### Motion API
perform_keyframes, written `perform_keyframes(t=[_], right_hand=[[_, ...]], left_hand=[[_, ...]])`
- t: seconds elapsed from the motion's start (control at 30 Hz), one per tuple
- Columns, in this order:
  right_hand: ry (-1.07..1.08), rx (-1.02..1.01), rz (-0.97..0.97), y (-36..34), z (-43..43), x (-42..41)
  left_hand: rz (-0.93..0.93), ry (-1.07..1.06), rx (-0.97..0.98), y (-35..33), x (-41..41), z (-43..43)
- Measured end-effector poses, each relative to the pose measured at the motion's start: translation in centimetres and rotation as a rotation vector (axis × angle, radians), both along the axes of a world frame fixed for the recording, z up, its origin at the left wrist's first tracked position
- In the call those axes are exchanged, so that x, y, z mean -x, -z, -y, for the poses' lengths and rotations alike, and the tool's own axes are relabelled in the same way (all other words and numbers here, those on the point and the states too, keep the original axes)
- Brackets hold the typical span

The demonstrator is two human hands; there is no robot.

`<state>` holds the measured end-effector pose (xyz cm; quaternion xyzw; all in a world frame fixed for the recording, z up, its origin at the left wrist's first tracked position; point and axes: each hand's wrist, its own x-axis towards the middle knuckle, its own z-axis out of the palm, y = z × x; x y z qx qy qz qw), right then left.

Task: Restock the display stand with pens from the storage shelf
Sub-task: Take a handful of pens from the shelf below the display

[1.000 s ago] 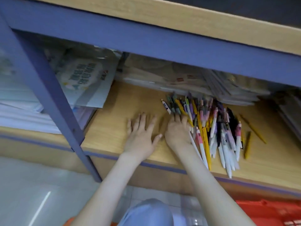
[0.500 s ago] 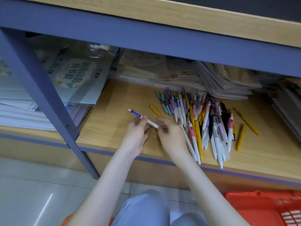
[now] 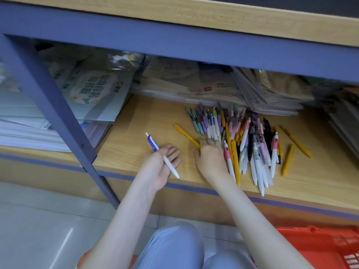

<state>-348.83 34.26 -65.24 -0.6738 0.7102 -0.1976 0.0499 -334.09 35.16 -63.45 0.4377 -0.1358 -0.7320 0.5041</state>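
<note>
Left hand [image 3: 155,168] pinching blue-and-white plastic pen [image 3: 170,166], right hand [image 3: 211,158] palm-down on glossy pen heap [image 3: 252,152]; its grip unclear, woodgrain shelf [image 3: 136,129]

On my feed, a clear plastic sleeve with a pale blue-green printed sheet [image 3: 93,92] lies tilted at the left, its lower edge resting on a thick stack of white paper [image 3: 23,131]. Further back in the middle I see flat plastic-wrapped tan packs [image 3: 184,82], and just to their right a stack of grey-edged packs [image 3: 268,94] that fans out and leans. At the far right edge a darker pile [image 3: 345,117] is too blurred for me to read. Below, pale glossy floor tiles [image 3: 38,230] fill the left, a red plastic basket [image 3: 320,247] sits in the lower right corner, and light blue trouser knees [image 3: 174,247] show at the bottom centre.
</note>
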Motion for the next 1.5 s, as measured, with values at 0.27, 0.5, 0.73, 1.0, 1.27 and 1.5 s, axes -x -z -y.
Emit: perform_keyframes(t=[0.27, 0.5, 0.73, 1.0, 1.27, 1.5], right_hand=[[-0.148, -0.001, 0.366, -2.1, -2.7, -1.2], [-0.170, -0.026, 0.415, -2.9, -7.3, 2.5], [0.141, -0.069, 0.164, -1.2, -9.9, 6.2], [0.178, -0.285, 0.324, -2.1, -8.3, 5.9], [0.065, -0.161, 0.390, -1.4, -9.1, 5.2], [-0.054, -0.020, 0.481, -1.7, -9.1, 3.6]], left_hand=[[-0.063, 0.035, 0.035, 0.0, 1.4, -0.6], [-0.064, 0.120, 0.121, -0.4, 3.4, -2.4], [0.024, 0.363, 0.034, 0.8, 4.3, -4.9], [0.020, 0.310, -0.020, 0.0, 6.3, -4.9], [-0.018, 0.243, -0.024, -0.3, 8.1, -5.1], [0.022, 0.290, 0.022, -1.2, 8.0, -5.1]])
